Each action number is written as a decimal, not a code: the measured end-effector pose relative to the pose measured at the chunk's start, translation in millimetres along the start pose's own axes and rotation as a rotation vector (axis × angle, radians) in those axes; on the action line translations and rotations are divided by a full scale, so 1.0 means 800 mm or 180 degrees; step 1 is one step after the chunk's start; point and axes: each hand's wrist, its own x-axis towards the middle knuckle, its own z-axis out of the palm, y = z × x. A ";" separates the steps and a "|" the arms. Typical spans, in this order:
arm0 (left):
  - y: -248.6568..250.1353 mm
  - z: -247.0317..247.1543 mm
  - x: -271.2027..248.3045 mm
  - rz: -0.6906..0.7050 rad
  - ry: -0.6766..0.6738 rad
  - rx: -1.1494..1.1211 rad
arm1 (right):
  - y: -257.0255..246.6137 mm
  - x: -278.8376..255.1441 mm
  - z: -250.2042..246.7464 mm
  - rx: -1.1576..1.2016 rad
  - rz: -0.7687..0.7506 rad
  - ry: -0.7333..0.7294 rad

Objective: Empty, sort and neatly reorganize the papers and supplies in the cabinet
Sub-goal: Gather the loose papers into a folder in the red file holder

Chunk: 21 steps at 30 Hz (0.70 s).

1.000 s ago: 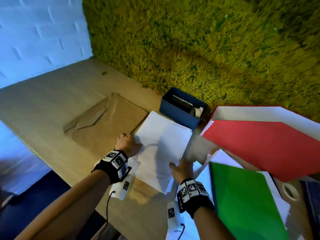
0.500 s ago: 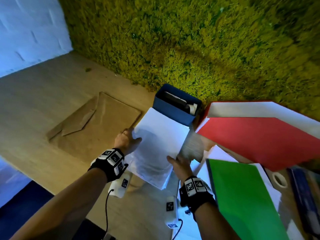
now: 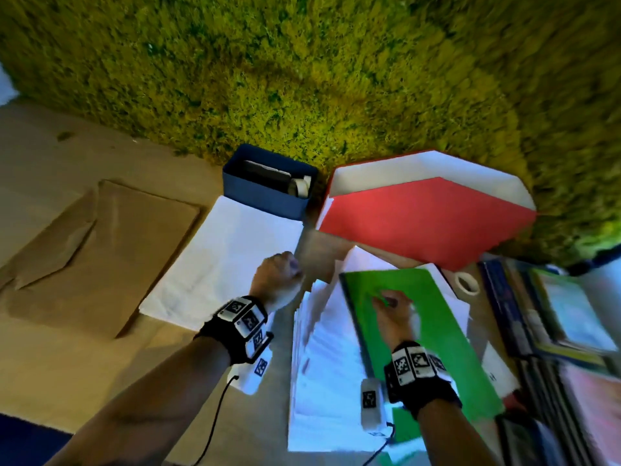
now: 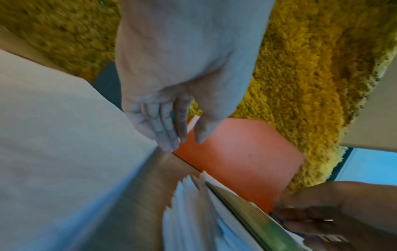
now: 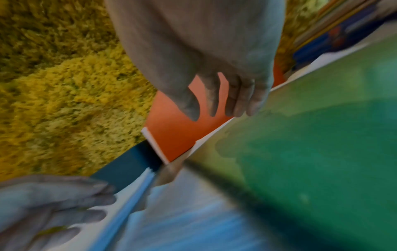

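Both hands left the white stack point(image 3: 221, 264); right hand point(image 3: 393, 314), fingers loose, lay on the green folder point(image 3: 420, 348). Looked slick and floppy, so grab its spine edge.

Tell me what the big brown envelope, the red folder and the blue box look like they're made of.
Brown envelope: kraft paper by the look, matte tan, softly creased.
Red folder: probably thin card, flat matte red with a white inside.
Blue box: unclear; dull, even navy walls suggest plastic or covered board.
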 end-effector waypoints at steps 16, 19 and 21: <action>0.077 0.109 -0.017 -0.0737 -0.0803 0.0764 | 0.205 0.059 -0.105 -0.0938 0.1265 0.0092; 0.082 0.114 -0.022 -0.0839 -0.0659 0.0400 | 0.181 0.055 -0.113 -0.0465 0.1199 0.0096; 0.086 0.116 -0.025 -0.1073 -0.0646 0.0189 | 0.167 0.057 -0.118 -0.0262 0.1303 0.0182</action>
